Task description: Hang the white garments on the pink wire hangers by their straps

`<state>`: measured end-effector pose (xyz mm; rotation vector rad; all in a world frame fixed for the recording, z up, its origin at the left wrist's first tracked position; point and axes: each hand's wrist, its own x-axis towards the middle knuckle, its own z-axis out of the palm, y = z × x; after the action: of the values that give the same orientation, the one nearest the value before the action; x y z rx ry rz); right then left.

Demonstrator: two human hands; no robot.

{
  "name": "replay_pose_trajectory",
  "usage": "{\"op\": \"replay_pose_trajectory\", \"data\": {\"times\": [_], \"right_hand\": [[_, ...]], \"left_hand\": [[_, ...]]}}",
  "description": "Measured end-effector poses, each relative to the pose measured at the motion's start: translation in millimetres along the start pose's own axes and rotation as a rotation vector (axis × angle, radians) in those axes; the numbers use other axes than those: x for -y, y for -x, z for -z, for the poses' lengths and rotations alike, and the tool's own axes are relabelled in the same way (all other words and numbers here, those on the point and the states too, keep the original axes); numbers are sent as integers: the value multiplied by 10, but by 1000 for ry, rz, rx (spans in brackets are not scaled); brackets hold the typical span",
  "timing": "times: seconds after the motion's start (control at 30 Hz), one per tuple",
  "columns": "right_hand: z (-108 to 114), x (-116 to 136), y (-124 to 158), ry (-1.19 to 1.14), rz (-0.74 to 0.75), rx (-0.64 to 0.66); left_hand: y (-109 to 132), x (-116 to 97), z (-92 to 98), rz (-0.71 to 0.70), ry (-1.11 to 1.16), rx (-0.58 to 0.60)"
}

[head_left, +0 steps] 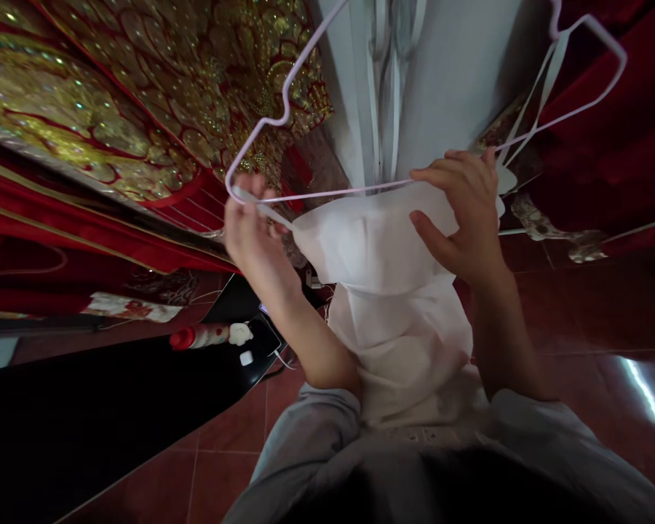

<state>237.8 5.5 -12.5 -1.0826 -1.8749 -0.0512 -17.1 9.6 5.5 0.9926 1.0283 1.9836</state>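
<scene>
A thin pale-pink clothes hanger (327, 193) stretches across in front of me, its upper part running out of view. Below its bottom bar hangs a white garment (385, 247) with thin straps. One white strap (274, 215) runs to the hanger's left corner, where the fingers of my left hand (254, 222) are closed around strap and corner. A second strap (540, 87) is looped over the hanger's right arm. My right hand (463, 211) is at the bar's right part, thumb apart and fingers stretched out; whether it touches the bar is hard to see.
Red clothes with gold sequins (158, 94) hang at the left, and dark red cloth (605, 138) hangs at the right. On a black table (114, 407) lie a red-capped bottle (196, 336), a small white case (246, 358) and a cable. Red tiles (573, 313) cover the floor.
</scene>
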Motion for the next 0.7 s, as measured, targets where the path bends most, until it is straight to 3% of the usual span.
{"op": "replay_pose_trajectory", "data": {"times": [0.07,0.17,0.23,0.3,0.37,0.5,0.57,0.63,0.7], "right_hand": [[4,34,0,7,-3,2],[52,71,-7,20,4,-8],[106,31,-26,-21,-15,-166],[172,-74,-65,-133,-77,-422],[244,-200,-123,-277,-192,-523],[372,-247,-310,-421,-338,-331],[412,-172,-441,-471,-284,-331],[442,-147,-587,-506,-204,-408],[476,-252,-715,-499,-249,-407]], "left_hand": [[164,63,-159,65,56,112],[330,52,-403,68,154,175],[364,36,-490,36,199,179],[357,43,-506,22,203,187],[338,69,-486,20,169,191],[319,127,-470,15,90,158],[319,149,-482,26,61,142],[320,164,-490,42,42,142],[318,173,-484,54,35,157]]}}
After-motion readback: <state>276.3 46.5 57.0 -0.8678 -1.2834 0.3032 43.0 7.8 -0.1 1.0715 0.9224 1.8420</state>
